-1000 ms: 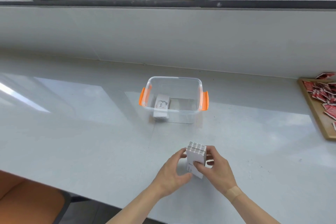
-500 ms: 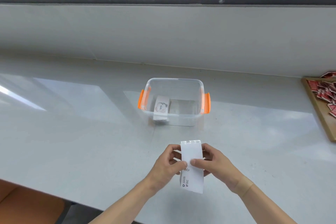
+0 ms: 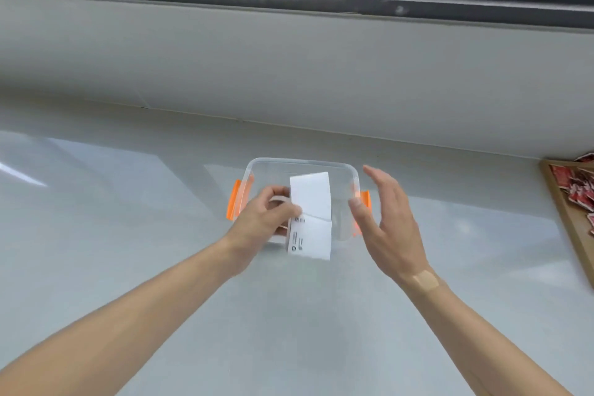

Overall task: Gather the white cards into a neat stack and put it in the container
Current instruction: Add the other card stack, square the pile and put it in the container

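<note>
My left hand [image 3: 268,219] grips a stack of white cards [image 3: 311,214] by its left edge and holds it above the clear plastic container [image 3: 302,163] with orange side handles. The top card's upper half is blank and small black print runs along its lower left. My right hand [image 3: 385,222] is open with spread fingers just right of the stack, in front of the container's right orange handle [image 3: 365,198], touching nothing. An earlier white stack inside the container is mostly hidden behind my left hand.
The container stands on a pale grey glossy countertop [image 3: 128,235] below a window sill. A wooden tray [image 3: 565,222] with several red packets lies at the right edge.
Both hands held the stack near the counter's front edge. Now the left hand alone has carried it forward over the container, and the right hand has let go and opened.
</note>
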Available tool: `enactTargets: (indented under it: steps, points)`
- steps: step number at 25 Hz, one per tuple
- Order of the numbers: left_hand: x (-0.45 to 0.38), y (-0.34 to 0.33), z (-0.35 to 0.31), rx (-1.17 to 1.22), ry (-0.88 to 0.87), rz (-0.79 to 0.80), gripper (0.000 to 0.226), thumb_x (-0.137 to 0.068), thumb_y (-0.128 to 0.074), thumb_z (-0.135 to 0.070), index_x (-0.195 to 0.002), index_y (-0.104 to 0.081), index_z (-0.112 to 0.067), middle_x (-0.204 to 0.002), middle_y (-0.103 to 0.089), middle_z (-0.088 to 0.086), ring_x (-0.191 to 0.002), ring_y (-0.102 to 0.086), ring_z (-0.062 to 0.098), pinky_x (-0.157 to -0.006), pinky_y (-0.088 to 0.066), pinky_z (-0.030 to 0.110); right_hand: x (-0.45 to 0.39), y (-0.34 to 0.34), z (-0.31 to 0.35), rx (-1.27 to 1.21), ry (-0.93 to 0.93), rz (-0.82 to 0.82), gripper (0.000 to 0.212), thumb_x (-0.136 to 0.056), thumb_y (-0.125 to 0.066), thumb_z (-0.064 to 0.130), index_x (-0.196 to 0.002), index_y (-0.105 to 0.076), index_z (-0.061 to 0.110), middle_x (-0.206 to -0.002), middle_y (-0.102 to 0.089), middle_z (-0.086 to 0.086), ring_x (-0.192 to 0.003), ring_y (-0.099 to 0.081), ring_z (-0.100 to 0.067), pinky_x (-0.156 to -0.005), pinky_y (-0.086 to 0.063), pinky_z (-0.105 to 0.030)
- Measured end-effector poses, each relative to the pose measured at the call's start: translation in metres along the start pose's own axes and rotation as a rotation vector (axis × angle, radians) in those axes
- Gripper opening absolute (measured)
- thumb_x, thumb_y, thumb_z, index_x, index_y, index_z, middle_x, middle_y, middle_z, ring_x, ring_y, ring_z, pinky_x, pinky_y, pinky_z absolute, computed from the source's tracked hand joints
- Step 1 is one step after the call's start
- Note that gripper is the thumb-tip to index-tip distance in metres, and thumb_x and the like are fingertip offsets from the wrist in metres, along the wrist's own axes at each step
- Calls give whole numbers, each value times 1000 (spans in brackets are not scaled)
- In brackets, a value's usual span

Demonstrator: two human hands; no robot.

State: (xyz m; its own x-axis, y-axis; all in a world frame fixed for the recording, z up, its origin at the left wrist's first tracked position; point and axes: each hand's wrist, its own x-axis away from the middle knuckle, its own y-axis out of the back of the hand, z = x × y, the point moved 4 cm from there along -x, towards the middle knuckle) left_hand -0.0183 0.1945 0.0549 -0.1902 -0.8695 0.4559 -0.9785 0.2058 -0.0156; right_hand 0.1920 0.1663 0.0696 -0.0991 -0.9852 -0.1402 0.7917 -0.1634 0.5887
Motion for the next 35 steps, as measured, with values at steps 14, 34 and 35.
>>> enactTargets:
  steps: [14, 34, 35]
  points:
    - [-85, 5, 28, -342, 215, 7, 28, -76, -69, -25, -102, -58, -22, -93, -73, 3, -79, -66, 16, -66, -51, 27, -36, -65, -41, 274, 30, 195, 74, -87, -27, 72, -150, -6, 37, -162, -7, 8, -148, 8, -14, -120, -4, -51]
    - [-119, -41, 51, -682, 266, 107, 14, -89, -46, -15, -93, -59, -11, -90, -64, 9, -77, -62, 27, -78, -56, 36, -38, -67, -45, 337, 37, 175, 74, -86, -34, 69, -149, -10, 39, -162, -9, 7, -148, 6, -22, -117, -3, -60]
    - [-118, -43, 48, -774, 234, 116, 15, -89, -45, -17, -88, -59, -14, -91, -64, 8, -76, -60, 26, -72, -54, 32, -38, -66, -45, 339, 35, 173, 74, -86, -34, 69, -149, -10, 38, -162, -9, 7, -148, 6, -22, -117, -3, -60]
